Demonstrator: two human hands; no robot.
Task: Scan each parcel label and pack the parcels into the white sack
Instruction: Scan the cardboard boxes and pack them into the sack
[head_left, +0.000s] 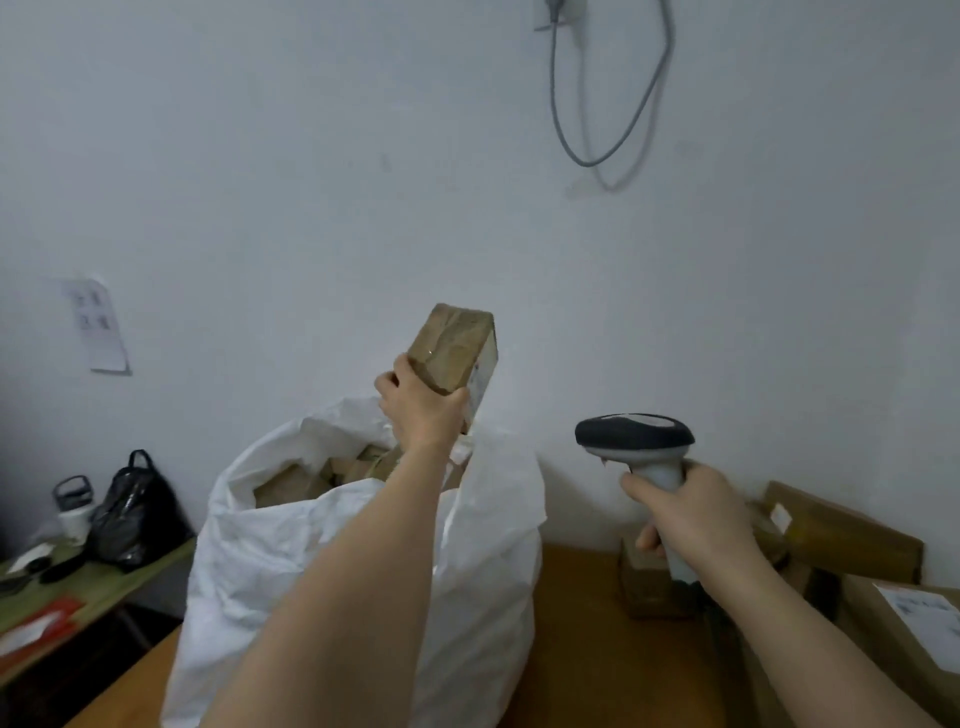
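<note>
Above the woven white sack (322, 561), left hand (422, 410) grips a taped rectangular parcel (453, 349); at 3 o'clock, right hand (696, 519) clasps the scanner (636, 441).

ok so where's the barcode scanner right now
In the head view the barcode scanner is right of centre, gripped by the right hand above the wooden table, just right of the white sack.
</note>
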